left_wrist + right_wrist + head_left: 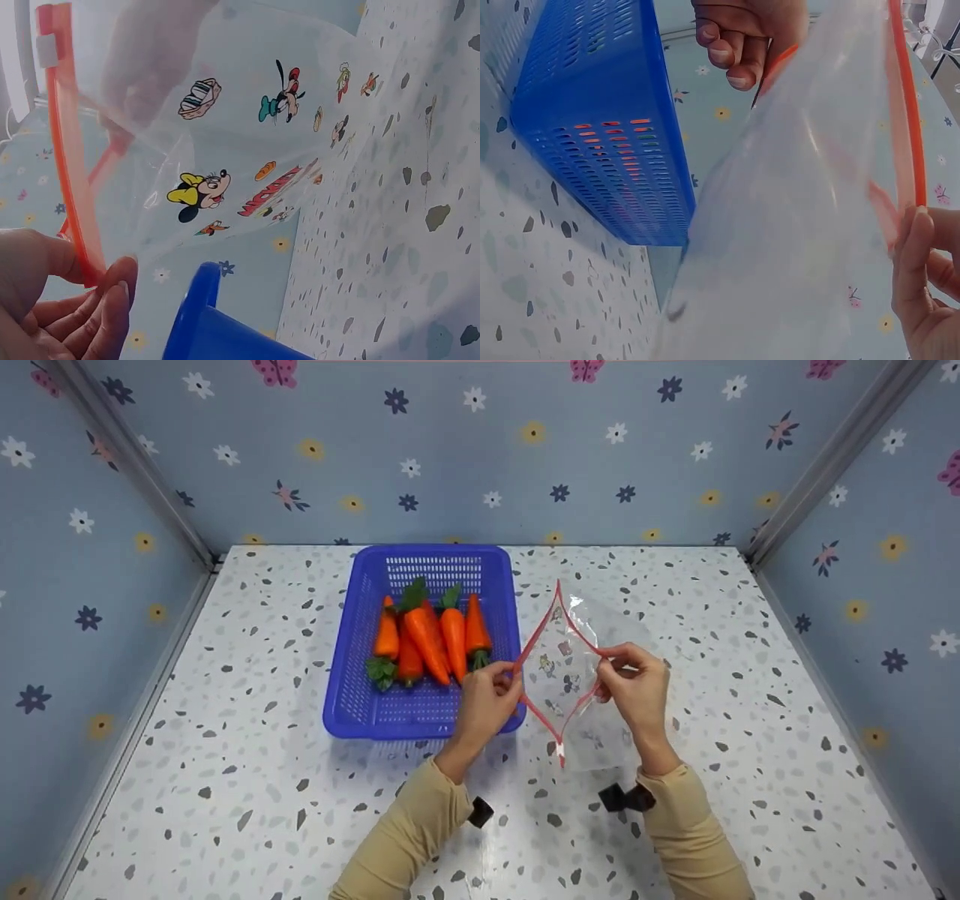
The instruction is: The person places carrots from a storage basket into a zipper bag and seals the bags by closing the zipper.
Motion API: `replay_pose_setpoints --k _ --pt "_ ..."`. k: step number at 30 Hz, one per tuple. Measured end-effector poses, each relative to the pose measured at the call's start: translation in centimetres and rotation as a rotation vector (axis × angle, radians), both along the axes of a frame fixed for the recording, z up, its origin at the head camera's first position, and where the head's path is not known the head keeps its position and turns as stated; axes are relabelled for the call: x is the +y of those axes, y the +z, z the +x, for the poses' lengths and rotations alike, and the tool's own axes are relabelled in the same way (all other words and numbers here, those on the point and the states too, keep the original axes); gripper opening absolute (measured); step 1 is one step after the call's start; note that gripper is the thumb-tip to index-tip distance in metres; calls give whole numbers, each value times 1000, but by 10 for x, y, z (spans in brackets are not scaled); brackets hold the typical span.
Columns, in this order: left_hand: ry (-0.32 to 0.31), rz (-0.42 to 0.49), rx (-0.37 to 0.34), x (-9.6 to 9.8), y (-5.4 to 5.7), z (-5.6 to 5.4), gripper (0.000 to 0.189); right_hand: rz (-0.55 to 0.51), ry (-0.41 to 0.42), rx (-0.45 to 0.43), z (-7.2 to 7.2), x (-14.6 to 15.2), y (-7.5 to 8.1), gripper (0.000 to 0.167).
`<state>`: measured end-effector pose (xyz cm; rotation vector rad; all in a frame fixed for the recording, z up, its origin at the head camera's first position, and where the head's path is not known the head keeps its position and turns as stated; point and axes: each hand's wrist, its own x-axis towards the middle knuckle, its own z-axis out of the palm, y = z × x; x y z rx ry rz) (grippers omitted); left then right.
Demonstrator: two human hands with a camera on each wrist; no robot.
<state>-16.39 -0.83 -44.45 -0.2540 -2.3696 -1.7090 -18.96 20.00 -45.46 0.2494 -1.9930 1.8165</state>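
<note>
A clear zip bag [550,671] with a red zip edge and printed cartoon figures is held up, its mouth spread into a diamond. My left hand [489,701] pinches the left side of the rim, over the basket's right edge. On the opposite side, my right hand [636,684] pinches the rim between thumb and fingers. The white slider [560,749] sits at the near end of the zip. Through the left wrist view, the bag's printed film [247,150] hangs beyond the left hand's fingertips. Nothing shows inside the bag.
A blue plastic basket [339,675] stands left of the bag. Several orange carrots [427,641] with green tops lie in it. Beneath is a speckled white table [247,780], with flower-patterned walls [480,442] at the back and sides.
</note>
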Motion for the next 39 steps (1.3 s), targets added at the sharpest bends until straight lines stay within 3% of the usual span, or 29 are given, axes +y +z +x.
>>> replay_pose_setpoints --k 3,4,8,11,14,17,21,23,26,34,35,39 --pt "-49 -35 -30 1 6 2 19 25 2 17 -18 10 -32 14" --pt "-64 -46 -38 1 8 2 19 62 -27 15 -17 9 -31 14" --pt "-118 -81 -62 4 18 5 22 139 -76 39 -35 17 -63 15" --pt "-156 -102 -76 5 25 6 24 148 -80 48 -40 19 -70 19" --pt "-177 -109 -74 3 30 5 25 120 -43 63 -38 18 -66 19" --pt "-170 -113 -65 -2 34 1 25 58 -2 48 -21 7 -33 19" --pt "-134 -151 -43 -11 38 -7 23 54 -4 14 10 -15 23 18" --pt "-121 -170 -36 -16 40 -11 22 98 -30 -5 20 -23 41 16" --pt "-107 -187 -52 -24 43 -17 23 115 -34 -40 28 -28 55 15" --pt "-70 -189 -148 -48 54 -39 33 99 -35 -22 20 -20 38 14" --pt "-70 -183 -164 -51 55 -42 35 68 -7 -10 11 -13 21 14" --pt "-63 -169 -233 -61 58 -52 40 -9 44 28 -3 -2 -4 12"
